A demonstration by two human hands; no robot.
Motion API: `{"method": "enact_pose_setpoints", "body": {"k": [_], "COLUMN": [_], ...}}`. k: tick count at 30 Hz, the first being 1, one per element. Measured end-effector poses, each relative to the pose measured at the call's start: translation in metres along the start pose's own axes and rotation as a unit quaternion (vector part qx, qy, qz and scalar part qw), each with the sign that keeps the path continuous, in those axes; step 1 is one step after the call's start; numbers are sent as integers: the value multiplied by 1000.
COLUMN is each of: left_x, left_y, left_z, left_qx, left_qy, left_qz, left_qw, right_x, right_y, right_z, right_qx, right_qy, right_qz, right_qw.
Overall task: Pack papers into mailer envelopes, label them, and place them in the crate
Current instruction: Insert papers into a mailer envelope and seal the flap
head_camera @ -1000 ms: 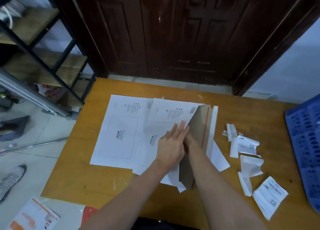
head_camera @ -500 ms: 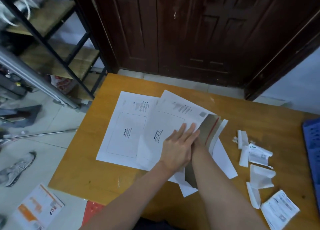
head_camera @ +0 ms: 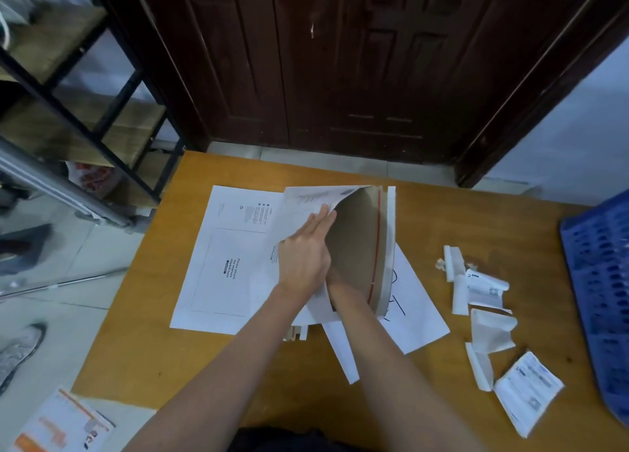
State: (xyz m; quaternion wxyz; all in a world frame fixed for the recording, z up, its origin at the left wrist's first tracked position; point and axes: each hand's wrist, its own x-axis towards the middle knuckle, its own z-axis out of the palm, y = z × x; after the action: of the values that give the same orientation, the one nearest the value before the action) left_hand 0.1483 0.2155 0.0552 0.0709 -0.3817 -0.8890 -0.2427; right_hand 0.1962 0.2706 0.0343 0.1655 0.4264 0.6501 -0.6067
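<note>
A white mailer envelope (head_camera: pixel 360 240) lies at the middle of the table, its mouth gaping wide and showing a brown inside with a red strip. My left hand (head_camera: pixel 304 261) holds its upper panel lifted, fingers flat on the white face. My right hand (head_camera: pixel 340 286) reaches inside the mouth; only the wrist shows, the fingers are hidden. White papers (head_camera: pixel 417 310) with black marks stick out from under the envelope. A second mailer (head_camera: pixel 224 264) lies flat to the left. A blue crate (head_camera: pixel 599 281) stands at the right edge.
Crumpled label backings (head_camera: pixel 483 291) and a printed label (head_camera: pixel 527 390) lie on the wooden table (head_camera: pixel 204 366) between the envelope and the crate. A dark door stands behind the table, a metal shelf at the left. A leaflet (head_camera: pixel 64 424) lies on the floor.
The envelope's mouth has opened much wider as my left hand raised the upper panel. My right arm has stayed inside it.
</note>
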Motion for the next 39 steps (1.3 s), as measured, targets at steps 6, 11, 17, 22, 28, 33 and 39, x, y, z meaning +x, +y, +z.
{"method": "enact_pose_setpoints", "body": {"k": [6,11,17,22,28,33,39], "left_x": [3,1,-16,-22,-22,-24,-22], "left_y": [-16,-22,-15,-5,-2,2,2], "left_z": [-5,-3,11,12,15,20,27], "left_qx": [13,5,11,14,25,43,85], "left_qy": [8,-21,-46,-79,-90,-116,-149], "left_qz": [-34,-46,-48,-72,-86,-90,-84], "left_qw": [999,999,998,994,992,988,982], "right_x": [-2,-12,3,-1,-12,-22,-41], "right_y": [-22,-25,46,115,121,100,79], "right_z": [-15,-45,-85,-75,-77,-101,-126], "right_qx": [-145,343,171,-226,-254,-100,-52], "right_qy": [-76,-3,381,266,389,374,449], "right_qz": [-73,-143,33,115,78,53,69], "right_qw": [984,928,908,930,882,920,889]}}
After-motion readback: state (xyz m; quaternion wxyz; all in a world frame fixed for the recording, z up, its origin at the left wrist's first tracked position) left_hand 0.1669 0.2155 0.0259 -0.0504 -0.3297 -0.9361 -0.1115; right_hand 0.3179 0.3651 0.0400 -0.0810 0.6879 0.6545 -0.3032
